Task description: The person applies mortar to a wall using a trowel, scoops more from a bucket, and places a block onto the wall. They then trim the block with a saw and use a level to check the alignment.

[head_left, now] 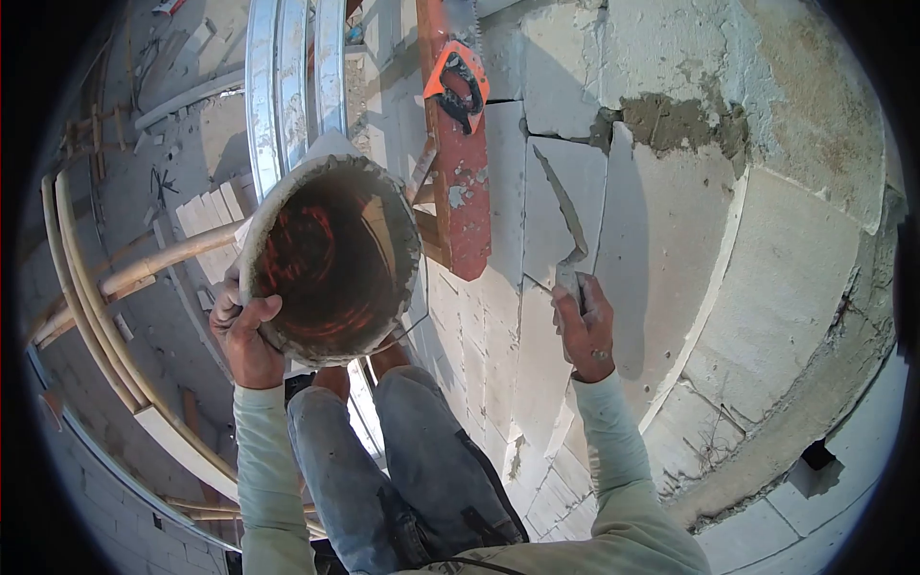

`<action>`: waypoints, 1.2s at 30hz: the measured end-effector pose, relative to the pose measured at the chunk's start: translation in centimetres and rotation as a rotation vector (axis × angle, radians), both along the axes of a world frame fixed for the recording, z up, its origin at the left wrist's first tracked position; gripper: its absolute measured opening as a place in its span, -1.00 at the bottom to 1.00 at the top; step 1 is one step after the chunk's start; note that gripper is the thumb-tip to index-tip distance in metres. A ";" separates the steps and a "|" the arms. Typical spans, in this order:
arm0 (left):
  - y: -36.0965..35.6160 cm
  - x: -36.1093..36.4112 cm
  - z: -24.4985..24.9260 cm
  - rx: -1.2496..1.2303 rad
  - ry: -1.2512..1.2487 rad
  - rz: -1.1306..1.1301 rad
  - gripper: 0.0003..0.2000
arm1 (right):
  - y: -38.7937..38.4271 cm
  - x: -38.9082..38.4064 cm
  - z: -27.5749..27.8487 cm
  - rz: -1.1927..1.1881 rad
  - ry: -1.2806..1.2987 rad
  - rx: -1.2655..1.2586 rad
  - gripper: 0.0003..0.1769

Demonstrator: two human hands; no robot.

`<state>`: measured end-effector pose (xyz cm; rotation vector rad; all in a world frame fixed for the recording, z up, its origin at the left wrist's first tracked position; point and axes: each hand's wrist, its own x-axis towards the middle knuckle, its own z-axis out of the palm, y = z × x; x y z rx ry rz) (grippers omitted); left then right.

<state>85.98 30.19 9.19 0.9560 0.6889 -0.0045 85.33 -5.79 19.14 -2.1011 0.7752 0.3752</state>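
My left hand [251, 337] is closed on the near left rim of a bucket [333, 351], with the thumb over the edge. The bucket is tilted so its mouth faces me. Dried mortar crusts its rim, and the inside looks dark with reddish patches. Wrapped round the handle of a trowel, my right hand [586, 331] is beside the block wall. The narrow, mortar-smeared trowel blade [563, 203] is seen nearly edge-on, pointing up and away in front of the pale blocks [661, 249].
A handsaw [458, 88] with an orange and black handle lies on a red beam [462, 206] ahead. Metal channels [278, 86] stand beyond the bucket. Bamboo poles [172, 259] run at the left, with stacked pale blocks [213, 216] lower down. Wet-looking mortar [680, 125] marks the wall.
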 end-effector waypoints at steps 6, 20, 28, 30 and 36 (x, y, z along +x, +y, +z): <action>0.2 0.3 -1.0 -0.010 -0.002 0.032 -0.83 | 3.8 0.6 -2.3 0.759 -0.190 -0.372 -0.62; 2.3 1.2 0.5 0.096 -0.039 0.020 -0.81 | 13.5 9.0 -8.0 1.576 -0.401 -0.865 -0.67; 3.2 1.9 -0.3 0.126 0.066 -0.092 -0.79 | 18.8 10.2 -12.8 1.722 -0.802 -0.963 -0.67; 4.2 1.8 -1.1 0.114 0.085 -0.094 -0.79 | 19.4 9.4 -13.7 1.752 -0.791 -0.959 -0.66; 5.8 1.2 -2.2 0.104 0.128 -0.045 -0.79 | 19.8 6.6 -14.0 1.879 -0.652 -1.002 -0.66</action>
